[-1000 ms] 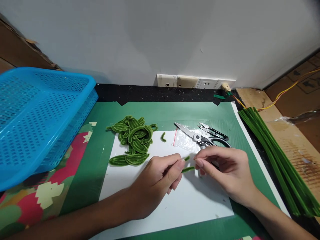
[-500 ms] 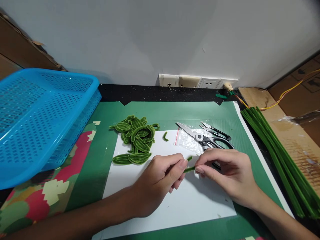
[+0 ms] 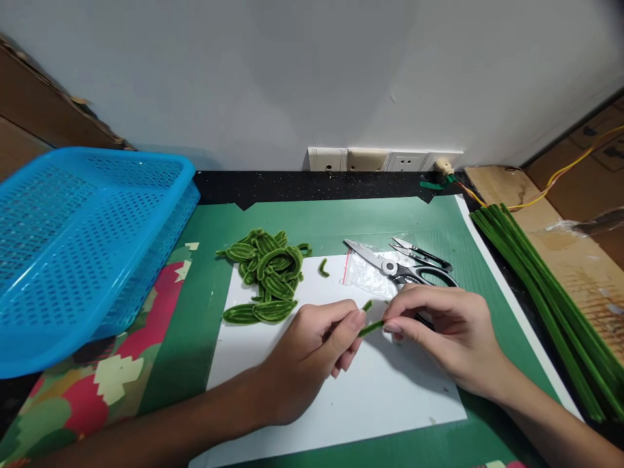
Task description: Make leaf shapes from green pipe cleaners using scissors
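Observation:
A green pipe cleaner (image 3: 372,327) is stretched between my two hands over the white sheet (image 3: 341,416). My left hand (image 3: 319,351) pinches it between thumb and forefinger, and one short end pokes up past the fingertips. The thumb and forefinger of my right hand (image 3: 441,338) close on its other end; the part inside the left fist is hidden. Left of my hands lies a heap of leaf shapes bent from green pipe cleaner (image 3: 273,266). A short bent green piece (image 3: 324,267) rests apart from the heap.
Kitchen scissors (image 3: 390,266) and small thread snips (image 3: 422,253) lie on a clear plastic bag (image 3: 363,276) behind my right hand. At left stands a blue perforated basket (image 3: 188,172). Long green pipe cleaners (image 3: 541,312) are bundled at right. Wall sockets (image 3: 368,160) line the back.
My right hand has shifted slightly right, and a little more of the pipe cleaner shows between the hands. The left hand keeps its pinch. The whole view has tilted slightly.

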`<state>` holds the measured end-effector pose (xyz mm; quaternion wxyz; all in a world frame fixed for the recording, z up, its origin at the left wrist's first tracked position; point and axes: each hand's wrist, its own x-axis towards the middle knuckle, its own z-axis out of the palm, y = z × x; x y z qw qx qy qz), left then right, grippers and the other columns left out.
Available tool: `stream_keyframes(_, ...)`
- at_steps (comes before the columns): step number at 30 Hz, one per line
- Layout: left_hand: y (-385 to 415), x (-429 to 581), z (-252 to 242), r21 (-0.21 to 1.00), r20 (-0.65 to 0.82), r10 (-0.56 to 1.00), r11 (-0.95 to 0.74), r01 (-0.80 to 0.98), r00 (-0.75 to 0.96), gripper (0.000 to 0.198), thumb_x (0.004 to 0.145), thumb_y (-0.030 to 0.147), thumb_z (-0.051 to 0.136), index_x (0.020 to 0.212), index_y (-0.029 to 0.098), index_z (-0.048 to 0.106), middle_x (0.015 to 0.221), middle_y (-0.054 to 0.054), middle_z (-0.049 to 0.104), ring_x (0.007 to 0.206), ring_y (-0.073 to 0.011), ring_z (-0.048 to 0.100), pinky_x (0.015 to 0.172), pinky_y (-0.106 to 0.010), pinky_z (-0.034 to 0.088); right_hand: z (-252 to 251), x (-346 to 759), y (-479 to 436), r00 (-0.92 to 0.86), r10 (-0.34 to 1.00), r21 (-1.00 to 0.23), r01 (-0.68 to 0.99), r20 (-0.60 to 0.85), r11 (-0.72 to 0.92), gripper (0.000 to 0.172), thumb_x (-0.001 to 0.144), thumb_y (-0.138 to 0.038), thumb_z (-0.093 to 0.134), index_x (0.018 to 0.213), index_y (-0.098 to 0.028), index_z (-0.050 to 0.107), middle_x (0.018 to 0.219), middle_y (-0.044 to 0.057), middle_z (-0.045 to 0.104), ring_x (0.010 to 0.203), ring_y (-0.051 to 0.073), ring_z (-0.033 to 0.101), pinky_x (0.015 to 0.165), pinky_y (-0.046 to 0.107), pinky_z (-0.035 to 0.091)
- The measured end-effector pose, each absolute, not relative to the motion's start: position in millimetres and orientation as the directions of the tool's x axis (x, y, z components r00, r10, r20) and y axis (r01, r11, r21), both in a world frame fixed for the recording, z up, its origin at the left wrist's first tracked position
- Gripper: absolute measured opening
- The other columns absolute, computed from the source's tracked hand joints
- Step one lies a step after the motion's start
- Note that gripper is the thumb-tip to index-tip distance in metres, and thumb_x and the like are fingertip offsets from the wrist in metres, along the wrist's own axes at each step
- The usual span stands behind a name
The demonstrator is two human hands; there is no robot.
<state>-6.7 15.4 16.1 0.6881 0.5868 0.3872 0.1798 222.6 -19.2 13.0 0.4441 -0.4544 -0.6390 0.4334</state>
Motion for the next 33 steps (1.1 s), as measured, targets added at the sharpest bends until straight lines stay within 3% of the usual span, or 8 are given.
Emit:
stream_keyframes(7,14,-8,14,0.935,-0.355,0.7,0.278,0.222,0.619,0.048,0.111,0.045,0.045,0.071,0.02,0.053,0.061,0.004,0.054,0.057,-0.0105,0.049,0.055,-0.022,0.04,15,224,-20,-0.105,0.978,-0.97,0.144,0.181,0.195,0.007,0.098,-0.017,0.077,0.095,-0.024,0.078,0.079,-0.002,0.074,0.066,0.01,0.066,0.059,0.022,0.052)
stream_keyframes(13,16,-8,14,0.946,-0.324,0.698,0.25,0.206,0.639,0.047,0.112,0.045,0.044,0.073,0.02,0.053,0.063,0.004,0.054,0.058,-0.0108,0.049,0.056,-0.022,0.041,15,221,-20,-0.226,0.94,-0.939,0.171,0.257,0.298,0.019,0.095,-0.014,0.08,0.111,-0.025,0.078,0.093,0.001,0.079,0.077,0.014,0.07,0.067,0.027,0.056)
stream_keyframes(23,15,-7,16,0.945,-0.328,0.698,0.24,0.224,0.636,0.048,0.112,0.042,0.044,0.07,0.02,0.052,0.062,0.003,0.055,0.058,-0.0108,0.05,0.058,-0.023,0.04,12,224,-21,-0.227,0.951,-0.952,0.173,0.211,0.253,0.011,0.098,-0.013,0.076,0.098,-0.024,0.077,0.089,0.001,0.077,0.081,0.016,0.071,0.075,0.031,0.055)
stream_keyframes(29,12,-11,12,0.936,-0.351,0.696,0.271,0.224,0.627,0.051,0.111,0.052,0.045,0.072,0.02,0.054,0.062,0.003,0.054,0.057,-0.011,0.048,0.056,-0.023,0.039,15,222,-18,-0.172,0.966,-0.966,0.139,0.195,0.22,0.008,0.099,-0.018,0.075,0.093,-0.024,0.076,0.084,0.0,0.074,0.071,0.013,0.066,0.064,0.026,0.052)
stream_keyframes(33,11,-13,3,0.933,-0.358,0.703,0.292,0.211,0.614,0.054,0.108,0.062,0.048,0.076,0.02,0.056,0.064,0.003,0.055,0.057,-0.0116,0.049,0.054,-0.023,0.041,14,221,-19,-0.221,0.949,-0.96,0.118,0.224,0.254,0.014,0.096,-0.016,0.078,0.106,-0.025,0.075,0.091,0.001,0.076,0.074,0.013,0.067,0.067,0.025,0.055)
